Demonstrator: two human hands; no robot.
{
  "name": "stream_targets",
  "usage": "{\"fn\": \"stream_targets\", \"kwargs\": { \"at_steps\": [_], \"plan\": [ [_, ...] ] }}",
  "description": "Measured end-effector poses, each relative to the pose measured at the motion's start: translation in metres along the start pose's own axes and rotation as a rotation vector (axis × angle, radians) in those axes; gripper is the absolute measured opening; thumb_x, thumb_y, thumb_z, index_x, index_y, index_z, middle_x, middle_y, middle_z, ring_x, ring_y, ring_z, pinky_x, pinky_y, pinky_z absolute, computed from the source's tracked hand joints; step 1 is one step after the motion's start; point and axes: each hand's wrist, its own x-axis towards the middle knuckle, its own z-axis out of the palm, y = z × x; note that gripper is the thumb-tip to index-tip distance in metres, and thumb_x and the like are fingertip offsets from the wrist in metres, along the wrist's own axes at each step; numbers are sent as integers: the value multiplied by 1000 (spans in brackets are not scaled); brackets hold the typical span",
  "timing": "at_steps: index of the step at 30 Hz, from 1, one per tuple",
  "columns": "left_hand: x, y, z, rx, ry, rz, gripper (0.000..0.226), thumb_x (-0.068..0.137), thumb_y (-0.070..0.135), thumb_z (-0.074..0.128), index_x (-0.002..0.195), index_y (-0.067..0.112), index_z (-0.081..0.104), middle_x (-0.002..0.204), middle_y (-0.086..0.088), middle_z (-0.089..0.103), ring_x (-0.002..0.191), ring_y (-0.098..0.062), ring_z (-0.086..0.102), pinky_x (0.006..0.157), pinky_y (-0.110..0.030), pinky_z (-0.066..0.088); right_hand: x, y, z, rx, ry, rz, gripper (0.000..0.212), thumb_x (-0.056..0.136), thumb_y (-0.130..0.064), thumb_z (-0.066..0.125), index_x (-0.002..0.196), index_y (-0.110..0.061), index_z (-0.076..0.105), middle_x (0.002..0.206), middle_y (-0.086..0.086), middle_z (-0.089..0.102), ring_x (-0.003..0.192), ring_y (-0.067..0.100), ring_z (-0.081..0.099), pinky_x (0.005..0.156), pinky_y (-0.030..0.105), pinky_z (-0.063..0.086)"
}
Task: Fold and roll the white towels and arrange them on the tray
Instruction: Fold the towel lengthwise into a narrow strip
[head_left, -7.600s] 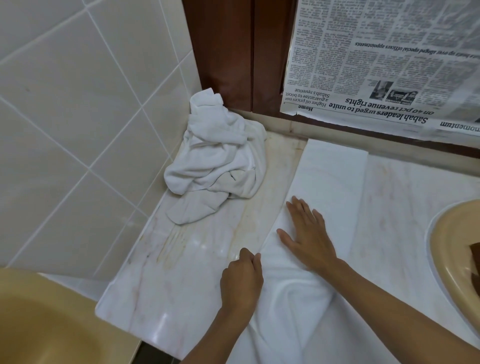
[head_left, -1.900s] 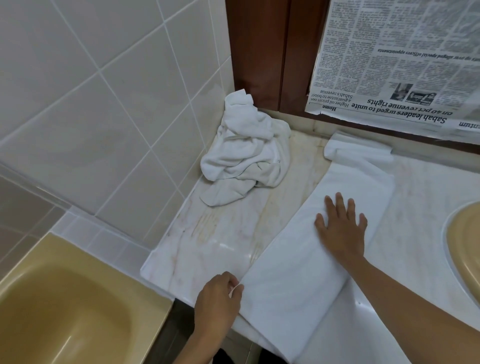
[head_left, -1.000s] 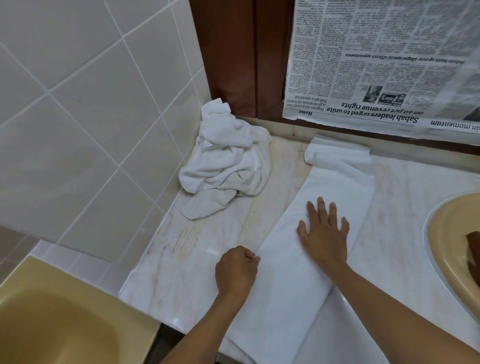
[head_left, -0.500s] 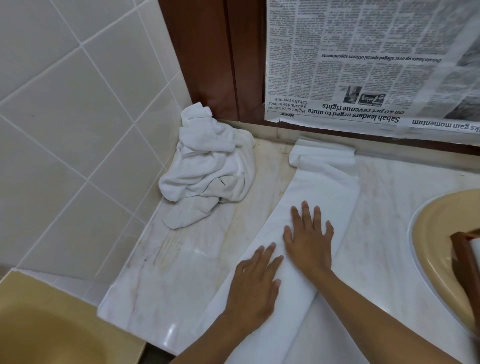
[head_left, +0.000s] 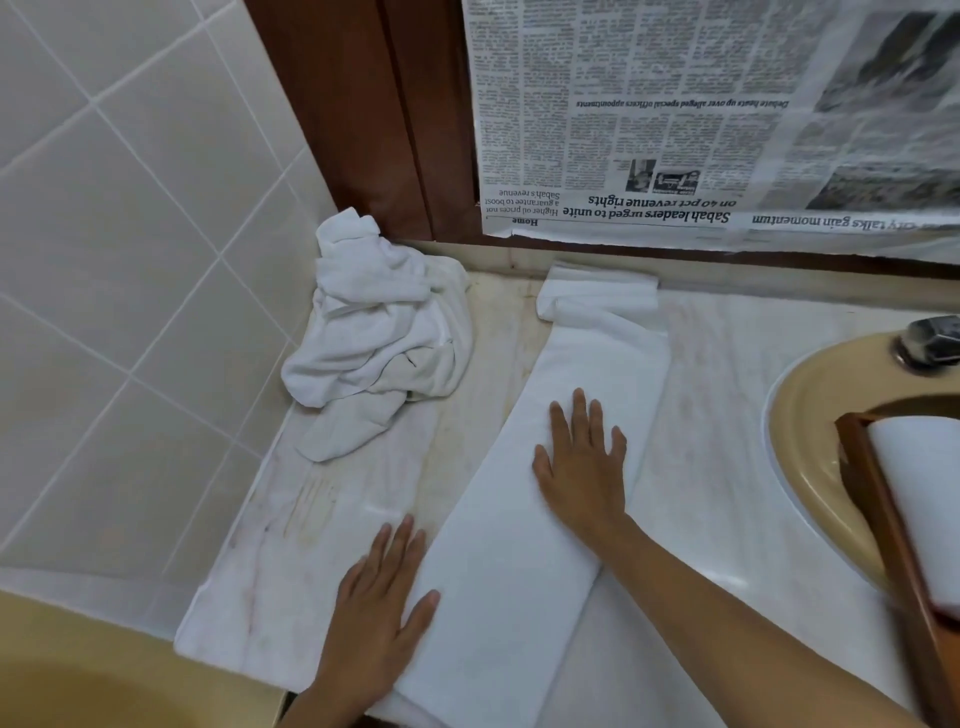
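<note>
Fold-and-smooth step, by the look of it; no proper roll yet. At the near end of the long white folded towel strip (head_left: 519, 571) on the pale marble counter (head_left: 727, 441): left hand (head_left: 379, 608), palm down, fingers straight and apart, gripping nothing, thumb on the strip's left edge, the rest on marble just beside it. Mid-strip: right hand (head_left: 582, 467), flat on the cloth, fingers spread, pressing, nothing pinched. Right of the strip, well apart: brown wooden tray (head_left: 880, 519) across the beige basin (head_left: 800, 415), one rolled white towel (head_left: 919, 493) on it. Left of the strip: crumpled white towel heap (head_left: 384, 343) in the tiled corner, not yet folded. Far end of the strip: doubled over in a small lump, fold or first turn of a roll, cannot tell. Next, likely: take one end in both hands, roll tight and straight along the strip, edges level, then carry to the tray.
</note>
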Motion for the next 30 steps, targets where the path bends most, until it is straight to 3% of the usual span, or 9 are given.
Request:
{"fn": "stream_targets", "kwargs": {
  "at_steps": [4, 9, 12, 15, 18, 21, 25, 28, 30],
  "plan": [
    [-11, 4, 9, -55, 54, -97, 63, 98, 57, 26, 152, 27, 30, 162, 10, 18, 149, -10, 13, 107, -29, 21, -81, -18, 15, 64, 85, -50, 67, 93, -49, 32, 151, -15, 31, 161, 20, 17, 146, 41, 22, 108, 57, 20],
    [-13, 10, 13, -46, 74, -119, 63, 96, 56, 25, 152, 27, 30, 162, 8, 14, 148, -8, 5, 110, -30, 16, -165, -7, 37, -17, 19, -36, 66, 98, -57, 22, 154, -23, 28, 164, 12, 12, 150, 34, 15, 110, 55, 18],
    [-21, 6, 13, -77, 84, -63, 61, 97, 55, 23, 153, 29, 25, 162, 9, 11, 147, -4, -2, 112, -25, 7, -173, 1, 35, 32, -18, -39, 67, 97, -61, 20, 157, -32, 16, 166, 2, -6, 152, 23, -4, 117, 46, 7],
    [-35, 1, 12, -117, 70, 14, 59, 98, 52, 21, 153, 32, 26, 162, 11, 11, 148, -4, 2, 112, -25, 11, -178, 1, 29, 207, -38, 5, 69, 93, -62, 17, 156, -34, 11, 162, -8, -17, 149, 11, -17, 118, 29, -8],
    [-49, -5, 12, -163, 86, 111, 53, 99, 47, 27, 150, 32, 35, 160, 10, 20, 147, -6, 12, 109, -27, 20, -197, -7, 24, 423, 78, 146, 59, 98, -42, 47, 151, -23, 32, 162, -6, 13, 148, 14, 16, 118, 24, 7],
    [-65, -12, 12, -208, 103, 159, 50, 98, 46, 31, 144, 33, 45, 157, 11, 28, 146, -5, 18, 104, -32, 32, -229, -28, 26, 621, 189, 277, 56, 91, -25, 65, 143, -28, 43, 137, -9, 38, 124, 11, 40, 112, 33, 36],
    [-84, -15, 9, -151, 87, 222, 48, 94, 42, 38, 138, 29, 50, 154, 2, 37, 143, -13, 27, 97, -38, 39, -264, -52, 26, 637, 60, 273, 59, 84, -34, 65, 135, -43, 37, 112, -17, 37, 107, 9, 44, 101, 35, 42],
    [-94, -12, 5, -73, 73, 260, 50, 86, 40, 47, 132, 24, 51, 143, -9, 50, 129, -24, 45, 85, -43, 50, -276, -57, 21, 515, -103, 145, 64, 81, -35, 66, 134, -47, 31, 116, -17, 32, 111, 9, 35, 100, 25, 31],
    [-97, -9, 5, -51, 77, 280, 58, 77, 37, 67, 130, 23, 50, 135, -10, 53, 116, -28, 55, 78, -45, 54, -280, -59, 19, 391, -156, 94, 61, 83, -33, 66, 133, -45, 32, 119, -12, 26, 111, 11, 33, 100, 22, 33]
  ]
}}
